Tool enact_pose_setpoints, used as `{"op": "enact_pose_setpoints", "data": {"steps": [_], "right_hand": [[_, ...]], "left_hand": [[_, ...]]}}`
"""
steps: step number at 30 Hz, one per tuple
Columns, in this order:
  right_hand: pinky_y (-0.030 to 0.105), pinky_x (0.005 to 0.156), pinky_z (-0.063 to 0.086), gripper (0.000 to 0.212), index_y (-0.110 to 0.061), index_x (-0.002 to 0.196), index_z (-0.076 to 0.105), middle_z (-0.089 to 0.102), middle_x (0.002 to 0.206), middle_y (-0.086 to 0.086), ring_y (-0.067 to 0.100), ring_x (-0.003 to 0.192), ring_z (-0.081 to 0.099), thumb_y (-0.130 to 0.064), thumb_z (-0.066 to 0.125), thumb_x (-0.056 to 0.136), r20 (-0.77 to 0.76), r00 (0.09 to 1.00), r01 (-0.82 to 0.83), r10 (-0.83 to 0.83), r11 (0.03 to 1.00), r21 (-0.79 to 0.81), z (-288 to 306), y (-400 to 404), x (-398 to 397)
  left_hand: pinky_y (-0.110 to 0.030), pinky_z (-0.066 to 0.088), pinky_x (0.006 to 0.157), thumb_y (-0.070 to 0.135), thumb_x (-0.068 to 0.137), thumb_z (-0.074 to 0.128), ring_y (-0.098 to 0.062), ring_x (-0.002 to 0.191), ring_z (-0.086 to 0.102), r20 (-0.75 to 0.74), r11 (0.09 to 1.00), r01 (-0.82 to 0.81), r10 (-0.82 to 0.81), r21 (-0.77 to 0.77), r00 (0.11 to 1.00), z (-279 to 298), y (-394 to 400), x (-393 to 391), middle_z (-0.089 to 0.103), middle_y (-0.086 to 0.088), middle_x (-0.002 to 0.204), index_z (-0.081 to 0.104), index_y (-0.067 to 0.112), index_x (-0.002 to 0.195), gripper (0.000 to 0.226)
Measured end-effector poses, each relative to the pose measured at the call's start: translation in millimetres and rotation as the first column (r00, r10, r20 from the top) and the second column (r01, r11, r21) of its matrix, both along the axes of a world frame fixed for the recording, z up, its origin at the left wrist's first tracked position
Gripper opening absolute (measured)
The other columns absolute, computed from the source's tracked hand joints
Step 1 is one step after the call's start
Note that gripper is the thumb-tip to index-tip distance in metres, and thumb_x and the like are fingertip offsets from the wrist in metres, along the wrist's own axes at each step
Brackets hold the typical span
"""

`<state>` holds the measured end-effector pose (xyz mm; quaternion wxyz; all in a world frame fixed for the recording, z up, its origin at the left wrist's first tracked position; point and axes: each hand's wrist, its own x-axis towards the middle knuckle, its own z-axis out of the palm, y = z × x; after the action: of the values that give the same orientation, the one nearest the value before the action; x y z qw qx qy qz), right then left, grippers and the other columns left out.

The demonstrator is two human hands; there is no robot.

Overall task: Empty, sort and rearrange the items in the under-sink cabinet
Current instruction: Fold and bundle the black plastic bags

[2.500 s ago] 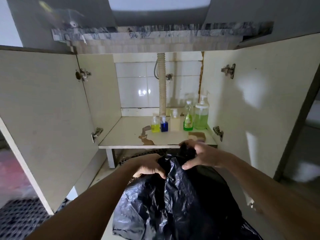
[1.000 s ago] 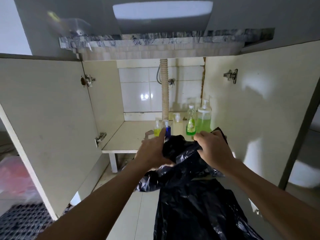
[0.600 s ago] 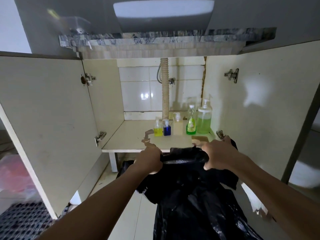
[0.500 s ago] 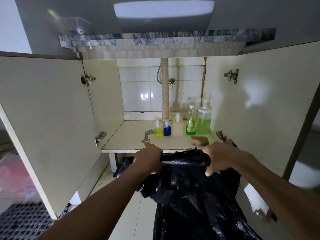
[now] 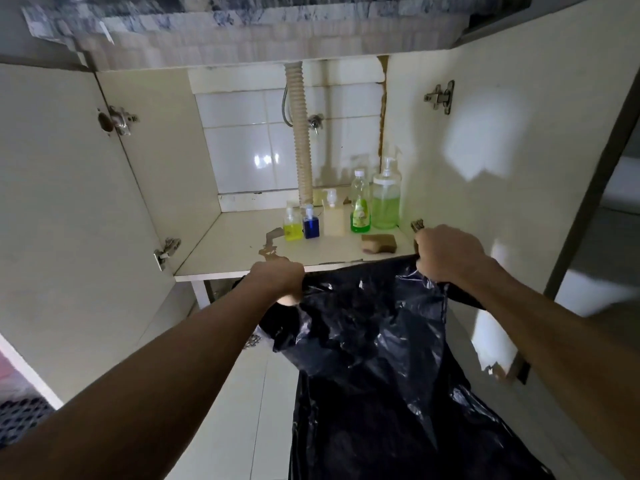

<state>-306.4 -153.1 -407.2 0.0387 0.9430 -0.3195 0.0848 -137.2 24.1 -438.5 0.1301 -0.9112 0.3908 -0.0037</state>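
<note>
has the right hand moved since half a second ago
Yes. The right hand has slid outward to the right along the shelf's front edge, stretching the black bag wider; it is now past the sponge, near the right door's lower hinge.

I see both hands gripping the top edge of a black bin bag (image 5: 374,341), left hand (image 5: 277,277) and right hand (image 5: 446,252) pulled apart, bag stretched between them and hanging to the floor in front of the open cabinet. On the cabinet shelf (image 5: 235,244), near the back right corner: yellow bottle (image 5: 292,227), blue bottle (image 5: 310,225), cream pump bottle (image 5: 333,218), green dish soap bottle (image 5: 360,207), large pump dispenser (image 5: 386,200) with green liquid. Brown sponge (image 5: 379,243) near the front right edge. Corrugated drain hose (image 5: 300,140) runs down the tiled back wall. Both doors open.
</note>
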Motion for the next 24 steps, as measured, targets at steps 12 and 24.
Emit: {"op": "enact_pose_setpoints", "data": {"steps": [12,24], "right_hand": [[0.033,0.061,0.041,0.036,-0.017,0.12,0.054,0.066,0.09,0.015,0.038,0.085,0.065,-0.011,0.056,0.084,0.389,0.921,0.066,-0.029,0.995,-0.081,-29,-55,15],[0.035,0.073,0.049,0.025,-0.007,0.113,0.056,0.06,0.109,0.012,0.03,0.099,0.062,-0.002,0.046,0.09,-0.531,0.823,-0.246,0.2,0.969,-0.016,-142,-24,-57]], "left_hand": [[-0.031,0.048,0.068,0.028,0.089,0.057,-0.021,0.083,0.061,0.006,0.946,0.027,-0.026,-0.322,1.0,7,-46,9,0.063,0.0,0.09,0.063,0.027,0.112,0.024],[-0.038,0.05,0.091,0.02,0.077,0.069,-0.031,0.112,0.057,-0.505,0.964,0.145,-0.014,0.221,0.863,-134,-7,-41,0.059,-0.012,0.124,0.051,0.015,0.127,0.053]]}}
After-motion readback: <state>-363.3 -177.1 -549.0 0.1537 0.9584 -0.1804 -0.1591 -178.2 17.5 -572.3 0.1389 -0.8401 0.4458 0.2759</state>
